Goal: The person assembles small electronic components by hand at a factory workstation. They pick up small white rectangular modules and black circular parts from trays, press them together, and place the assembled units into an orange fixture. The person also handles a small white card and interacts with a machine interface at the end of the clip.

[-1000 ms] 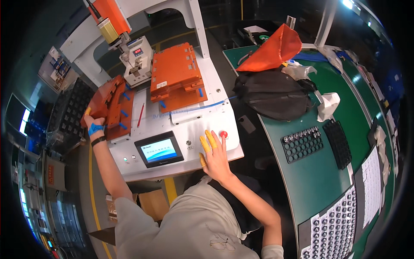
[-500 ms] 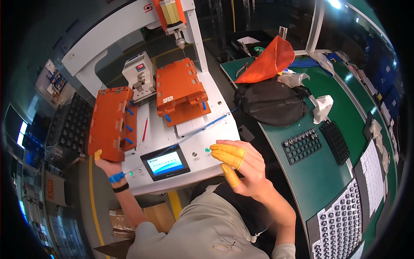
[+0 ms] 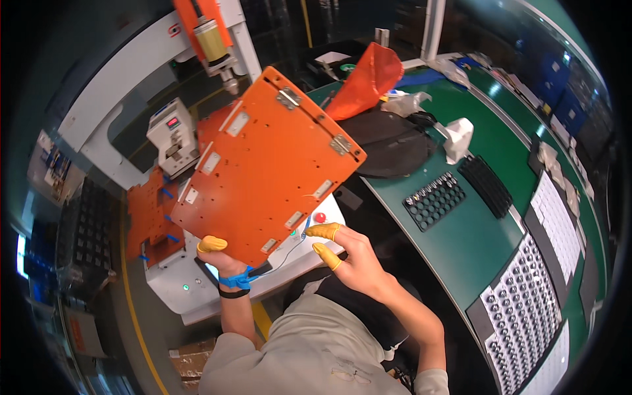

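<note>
My left hand (image 3: pixel 227 262), with a yellow cot on the thumb, grips the near lower corner of a large orange hinged fixture plate (image 3: pixel 270 171). The plate is raised and tilted over the white machine bed, and it shows two metal hinges and several small metal inserts. A blue strap (image 3: pixel 238 279) circles my left wrist. To the right of the plate's lower edge, my right hand (image 3: pixel 355 263) is empty. Its yellow-covered thumb and fingers are apart, near a thin blue cord (image 3: pixel 305 232). An orange base (image 3: pixel 155 217) with blue pegs sits at the bed's left.
Behind the plate stands a machine spindle (image 3: pixel 212 43), with a small white device (image 3: pixel 172 137) to its left. A red button (image 3: pixel 320 217) is on the bed's front right. The green table (image 3: pixel 454 263) at right bears a black tray of round parts (image 3: pixel 434 201) and a black bag (image 3: pixel 385 145).
My left hand has lifted the orange plate off the left side of the bed and brought it right, turning its hinged face up. My right hand has shifted slightly left and down.
</note>
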{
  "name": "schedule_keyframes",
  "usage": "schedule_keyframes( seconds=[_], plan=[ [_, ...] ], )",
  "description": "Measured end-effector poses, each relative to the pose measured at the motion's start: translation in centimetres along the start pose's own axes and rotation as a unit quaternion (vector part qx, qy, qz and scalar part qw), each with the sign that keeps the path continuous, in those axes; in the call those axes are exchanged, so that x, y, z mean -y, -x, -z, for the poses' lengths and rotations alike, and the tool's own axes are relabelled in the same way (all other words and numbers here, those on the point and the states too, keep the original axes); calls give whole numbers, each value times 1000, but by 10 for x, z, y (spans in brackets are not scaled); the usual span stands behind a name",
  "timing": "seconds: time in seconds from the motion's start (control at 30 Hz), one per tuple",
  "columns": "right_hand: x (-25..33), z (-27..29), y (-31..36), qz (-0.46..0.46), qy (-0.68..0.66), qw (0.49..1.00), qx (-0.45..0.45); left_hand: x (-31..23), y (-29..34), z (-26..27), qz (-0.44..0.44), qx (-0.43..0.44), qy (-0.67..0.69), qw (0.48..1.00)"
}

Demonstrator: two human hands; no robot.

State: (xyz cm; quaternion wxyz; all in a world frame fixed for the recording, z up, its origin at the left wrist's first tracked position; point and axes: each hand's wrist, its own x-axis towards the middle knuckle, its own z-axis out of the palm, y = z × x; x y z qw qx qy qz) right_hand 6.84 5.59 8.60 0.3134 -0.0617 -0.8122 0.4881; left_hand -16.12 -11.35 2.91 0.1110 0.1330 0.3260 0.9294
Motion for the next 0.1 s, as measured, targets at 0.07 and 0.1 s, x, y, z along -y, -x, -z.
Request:
schedule_keyframes(
  seconds=[0.07,0.1],
  plan=[
    [13,23,11,-34,126,988,77,14,10,-25,19,5,35,999],
    [23,39,19,-56,188,973,118,21,16,-37,22,20,69,997]
  ],
)
